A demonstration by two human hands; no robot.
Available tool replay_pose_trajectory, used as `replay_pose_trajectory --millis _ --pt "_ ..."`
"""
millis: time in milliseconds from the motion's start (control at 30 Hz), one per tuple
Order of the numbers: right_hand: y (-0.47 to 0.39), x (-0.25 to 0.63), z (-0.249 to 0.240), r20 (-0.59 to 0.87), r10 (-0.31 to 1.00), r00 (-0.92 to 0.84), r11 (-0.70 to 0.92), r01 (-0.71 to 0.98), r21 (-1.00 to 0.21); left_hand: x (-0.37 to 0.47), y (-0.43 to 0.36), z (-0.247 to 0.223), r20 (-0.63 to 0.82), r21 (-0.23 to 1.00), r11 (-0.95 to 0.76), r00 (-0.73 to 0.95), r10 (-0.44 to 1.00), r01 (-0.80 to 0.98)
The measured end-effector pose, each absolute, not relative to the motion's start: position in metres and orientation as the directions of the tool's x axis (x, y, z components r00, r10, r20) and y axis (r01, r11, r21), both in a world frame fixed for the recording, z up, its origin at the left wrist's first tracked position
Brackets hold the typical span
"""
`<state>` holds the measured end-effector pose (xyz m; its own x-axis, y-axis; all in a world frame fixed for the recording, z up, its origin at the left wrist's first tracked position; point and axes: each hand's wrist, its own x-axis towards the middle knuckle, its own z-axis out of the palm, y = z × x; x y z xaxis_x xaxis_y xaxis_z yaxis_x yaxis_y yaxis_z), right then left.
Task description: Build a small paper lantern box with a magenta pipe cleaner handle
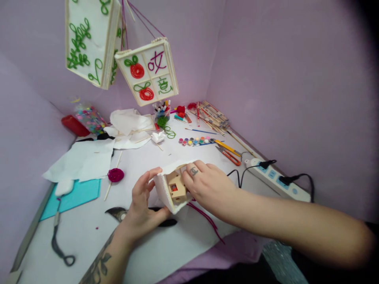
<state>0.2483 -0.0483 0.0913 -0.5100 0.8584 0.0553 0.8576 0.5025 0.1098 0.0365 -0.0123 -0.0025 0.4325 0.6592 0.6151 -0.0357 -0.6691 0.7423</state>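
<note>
A small white box-like frame is tilted over the table's near part, its open side showing a pale wooden piece with a square hole and something red in it. My left hand grips the frame's left side, thumb below and fingers above. My right hand reaches over the right side with its fingers bent into the opening; the fingertips are hidden. Dark red cords trail from beneath the frame onto the table. Black-handled pruning shears lie partly behind my left hand.
Two decorated white lanterns, one with red fruit drawings, hang above the back. A power strip with black plugs sits at right. Scissors, paint pots, magenta yarn and a turquoise sheet lie around.
</note>
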Motion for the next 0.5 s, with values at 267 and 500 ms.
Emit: replay_pose_trajectory --millis 267,500 --pt "-0.0473 0.2492 0.0911 0.037 0.857 -0.514 0.509 0.856 0.091 0.0363 -0.0120 -0.0029 0.632 0.723 -0.690 0.422 0.650 -0.020" --pt "-0.0475 0.2526 0.0971 0.010 0.868 -0.496 0.494 0.867 0.062 0.0353 -0.0097 -0.0030 0.644 0.702 -0.712 0.407 0.648 0.022"
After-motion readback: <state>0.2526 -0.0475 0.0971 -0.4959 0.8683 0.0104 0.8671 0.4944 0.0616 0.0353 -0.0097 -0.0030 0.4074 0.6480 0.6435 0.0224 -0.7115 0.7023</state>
